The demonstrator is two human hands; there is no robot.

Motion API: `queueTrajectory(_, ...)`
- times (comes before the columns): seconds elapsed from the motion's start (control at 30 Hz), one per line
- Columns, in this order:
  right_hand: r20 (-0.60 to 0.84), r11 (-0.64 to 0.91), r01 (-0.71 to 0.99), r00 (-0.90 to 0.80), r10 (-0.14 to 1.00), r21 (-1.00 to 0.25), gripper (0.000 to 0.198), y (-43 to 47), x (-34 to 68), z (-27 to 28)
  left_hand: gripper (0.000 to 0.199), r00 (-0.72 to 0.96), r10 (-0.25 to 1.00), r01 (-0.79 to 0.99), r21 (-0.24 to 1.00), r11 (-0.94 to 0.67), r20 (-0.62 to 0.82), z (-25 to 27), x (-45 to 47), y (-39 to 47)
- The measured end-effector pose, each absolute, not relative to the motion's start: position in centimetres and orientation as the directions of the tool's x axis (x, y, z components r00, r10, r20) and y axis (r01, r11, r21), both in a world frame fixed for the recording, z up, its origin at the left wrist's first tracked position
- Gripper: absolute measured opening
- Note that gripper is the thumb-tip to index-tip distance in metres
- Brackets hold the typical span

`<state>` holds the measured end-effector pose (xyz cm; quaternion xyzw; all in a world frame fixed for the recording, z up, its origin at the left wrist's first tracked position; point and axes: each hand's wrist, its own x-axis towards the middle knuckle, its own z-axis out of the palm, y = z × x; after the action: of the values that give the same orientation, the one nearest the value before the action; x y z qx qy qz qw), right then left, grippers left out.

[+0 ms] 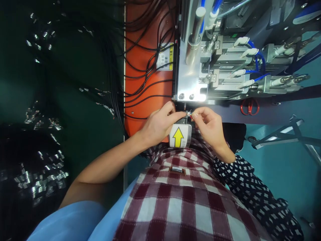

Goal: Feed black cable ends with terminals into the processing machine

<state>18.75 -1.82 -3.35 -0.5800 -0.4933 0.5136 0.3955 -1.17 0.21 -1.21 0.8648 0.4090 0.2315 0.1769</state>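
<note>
Glinting at the meeting point of both hands, a small metal connector (189, 114) shows a silvery body, fine pale strands sticking up and a touch of red on its right side; it is too small for finer detail. The right hand (209, 125) pinches it at that side between thumb and forefinger. The left hand (160, 122) has its fingers curled and its thumb tip at the other side; whether it grips or only presses, I cannot tell. The connector sits just below the bright metal plate (192, 77) of a machine and above a white label with a yellow arrow (178, 135). Left of it spreads an orange panel (136, 130), crossed by black cables (114, 83) and bearing a yellow-and-white warning label (165, 57). Further left, bunched silvery cable ends (37, 182) lie over a dark green surface (80, 134). Right of the plate are metal blocks with blue tubes (262, 62), and below them red-handled scissors (250, 107). Nearest the camera are a checked apron (180, 197) and a dark patterned sleeve (253, 190).
</note>
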Motion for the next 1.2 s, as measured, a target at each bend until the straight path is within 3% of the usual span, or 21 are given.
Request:
queueTrajectory(0.63, -0.276, -0.272, 0.158, -0.006, 0.961, -0.949, 0.016, -2.06, 18.75, -3.36, 0.026, 0.572, 0.785, 0.643, 0.462, -0.610, 0.240, -1.46, -1.12, 0.10)
queueTrajectory(0.9, -0.148, -0.164, 0.244, 0.084, 0.985, -0.956, 0.016, -1.97, 18.40, -3.20, 0.026, 0.572, 0.788, 0.646, 0.468, -0.603, 0.226, -1.60, -1.18, 0.13)
queueTrajectory(1.2, -0.345, -0.352, 0.104, 0.077, 0.935, -0.930, 0.021, -1.66, 18.42, -3.42, 0.028, 0.579, 0.786, 0.661, 0.438, -0.609, 0.218, -1.44, -1.06, 0.03)
